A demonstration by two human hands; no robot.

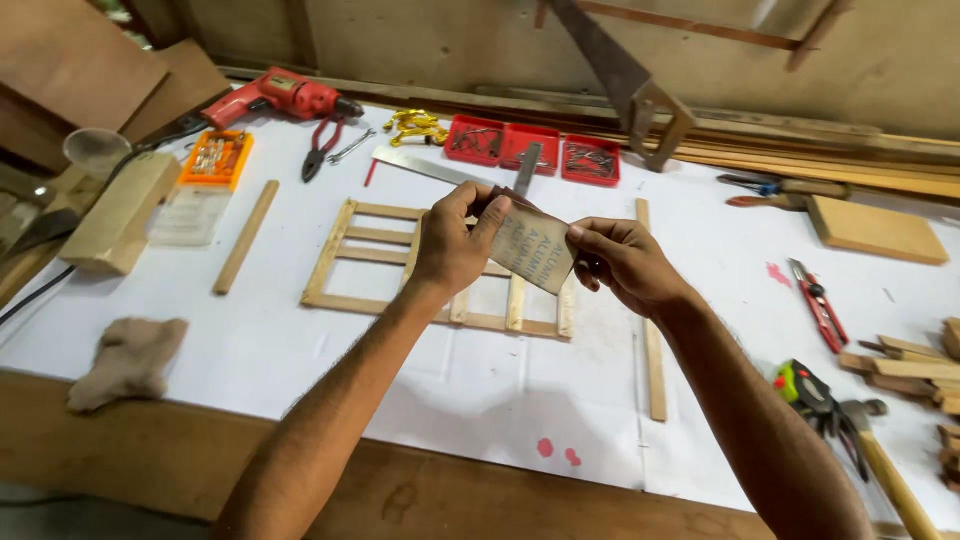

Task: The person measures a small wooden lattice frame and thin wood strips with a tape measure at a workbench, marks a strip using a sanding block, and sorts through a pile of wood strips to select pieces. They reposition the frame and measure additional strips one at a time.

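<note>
Both my hands hold a small sheet of sandpaper (532, 250), its printed grey back facing me, above the workbench. My left hand (455, 240) pinches its upper left edge, thumb and fingers curled over the top. My right hand (622, 262) pinches its right edge. Directly beneath the hands lies a small wooden lattice frame (370, 262) made of thin slats, flat on the white paper (480, 390) that covers the bench.
A red drill (285, 96), pliers (320, 145), a metal ruler (425, 168), red nail trays (535, 148) and a hand saw (620, 75) lie at the back. Loose wood strips (654, 350), a brown rag (128, 360), a wood block (118, 212), a red cutter (818, 303) and a hammer (880, 465) surround the frame.
</note>
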